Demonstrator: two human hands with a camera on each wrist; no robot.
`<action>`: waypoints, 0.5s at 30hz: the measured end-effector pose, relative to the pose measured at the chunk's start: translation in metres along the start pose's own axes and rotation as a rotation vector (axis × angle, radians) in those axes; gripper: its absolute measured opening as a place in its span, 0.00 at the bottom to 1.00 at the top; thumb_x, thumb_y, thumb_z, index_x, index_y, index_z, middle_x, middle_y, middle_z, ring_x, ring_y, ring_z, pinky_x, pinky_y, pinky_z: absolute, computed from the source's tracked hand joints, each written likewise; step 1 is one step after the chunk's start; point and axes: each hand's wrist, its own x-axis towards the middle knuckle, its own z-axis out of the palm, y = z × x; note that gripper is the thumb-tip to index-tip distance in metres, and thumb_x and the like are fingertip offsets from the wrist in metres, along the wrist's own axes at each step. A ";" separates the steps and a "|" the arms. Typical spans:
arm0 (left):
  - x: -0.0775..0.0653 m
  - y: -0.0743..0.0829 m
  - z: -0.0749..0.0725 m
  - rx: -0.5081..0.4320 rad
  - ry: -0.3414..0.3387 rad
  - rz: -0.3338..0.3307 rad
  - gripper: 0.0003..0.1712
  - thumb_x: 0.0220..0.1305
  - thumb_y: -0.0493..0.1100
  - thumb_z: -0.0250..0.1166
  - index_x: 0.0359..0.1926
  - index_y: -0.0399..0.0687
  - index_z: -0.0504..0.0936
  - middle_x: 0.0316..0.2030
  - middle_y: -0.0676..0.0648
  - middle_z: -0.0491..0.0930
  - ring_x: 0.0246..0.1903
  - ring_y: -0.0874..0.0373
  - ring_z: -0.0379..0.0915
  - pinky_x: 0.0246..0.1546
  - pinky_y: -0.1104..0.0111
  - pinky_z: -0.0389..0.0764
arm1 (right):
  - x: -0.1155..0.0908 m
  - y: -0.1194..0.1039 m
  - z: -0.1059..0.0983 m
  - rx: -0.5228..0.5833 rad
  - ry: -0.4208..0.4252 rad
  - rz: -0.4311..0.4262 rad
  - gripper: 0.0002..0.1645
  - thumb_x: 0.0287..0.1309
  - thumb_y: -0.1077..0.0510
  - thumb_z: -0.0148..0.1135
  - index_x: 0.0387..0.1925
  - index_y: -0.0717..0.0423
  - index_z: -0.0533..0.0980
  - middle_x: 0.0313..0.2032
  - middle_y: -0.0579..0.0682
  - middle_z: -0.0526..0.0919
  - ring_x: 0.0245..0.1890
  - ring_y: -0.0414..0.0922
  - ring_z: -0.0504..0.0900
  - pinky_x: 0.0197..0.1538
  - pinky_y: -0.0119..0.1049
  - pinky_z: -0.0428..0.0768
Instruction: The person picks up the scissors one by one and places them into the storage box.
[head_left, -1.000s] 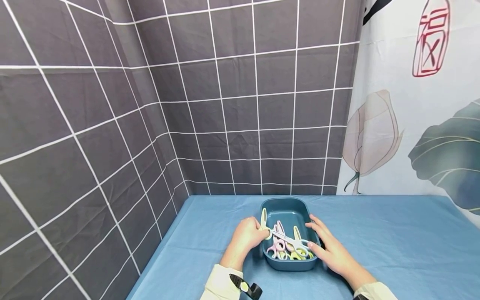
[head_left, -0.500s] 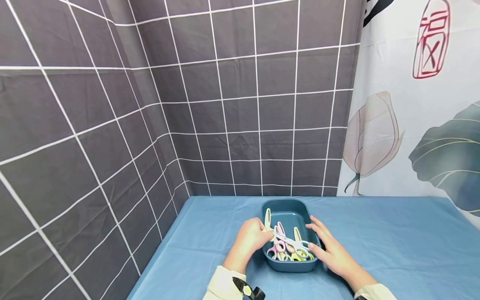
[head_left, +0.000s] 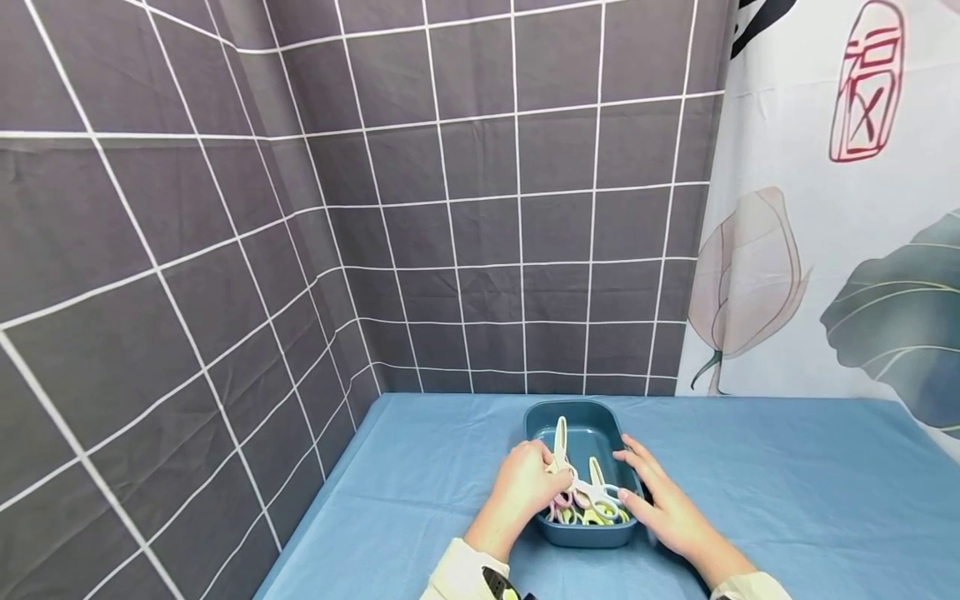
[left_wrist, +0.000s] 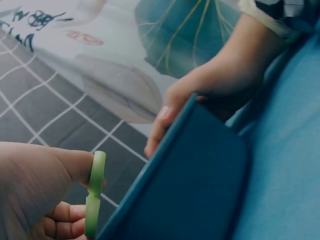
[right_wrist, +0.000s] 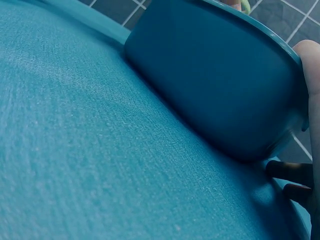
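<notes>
My left hand (head_left: pixel 521 485) pinches pale yellow-green scissors (head_left: pixel 561 440) between thumb and fingers, over the left part of a blue plastic bin (head_left: pixel 587 538). In the left wrist view, the green handle (left_wrist: pixel 95 192) stands edge-on at the fingertips. Inside the bin, toward its near end, lie white-and-light-blue scissors (head_left: pixel 606 493), other yellow-green scissors (head_left: pixel 597 472) and pink-handled ones, partly hidden by my left hand. Against the bin's right side rests my right hand (head_left: pixel 666 505), fingers spread along the wall and rim. The right wrist view shows its thumb (right_wrist: pixel 307 57) at the rim.
A blue cloth (head_left: pixel 810 492) covers the table under the bin. Behind and to the left hang dark grey sheets (head_left: pixel 480 233) with white grid lines. On the right is a white curtain (head_left: pixel 795 117) with leaf and flower prints.
My left hand has moved right with the yellow-green scissors, farther over the bin, and now hides more of the pink-handled scissors. My right hand stays at the bin's right side.
</notes>
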 end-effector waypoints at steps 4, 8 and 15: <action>-0.002 0.005 0.008 0.114 -0.033 0.014 0.14 0.38 0.54 0.66 0.19 0.53 0.72 0.19 0.57 0.66 0.21 0.63 0.65 0.28 0.63 0.64 | 0.000 0.000 -0.001 0.014 0.008 0.000 0.30 0.56 0.58 0.60 0.61 0.46 0.64 0.67 0.53 0.54 0.64 0.55 0.56 0.55 0.20 0.51; -0.004 0.006 0.019 0.260 -0.069 0.035 0.17 0.35 0.57 0.68 0.20 0.54 0.74 0.19 0.56 0.68 0.22 0.60 0.67 0.27 0.62 0.62 | -0.001 -0.001 -0.002 -0.006 0.002 0.013 0.30 0.56 0.57 0.59 0.61 0.43 0.63 0.67 0.51 0.54 0.64 0.54 0.57 0.55 0.28 0.57; -0.006 0.010 0.031 0.364 -0.063 0.045 0.33 0.32 0.58 0.69 0.40 0.42 0.81 0.25 0.50 0.76 0.24 0.55 0.72 0.27 0.62 0.63 | 0.000 -0.012 -0.004 -0.026 0.006 0.023 0.29 0.57 0.59 0.59 0.60 0.45 0.64 0.67 0.54 0.55 0.63 0.56 0.58 0.53 0.43 0.64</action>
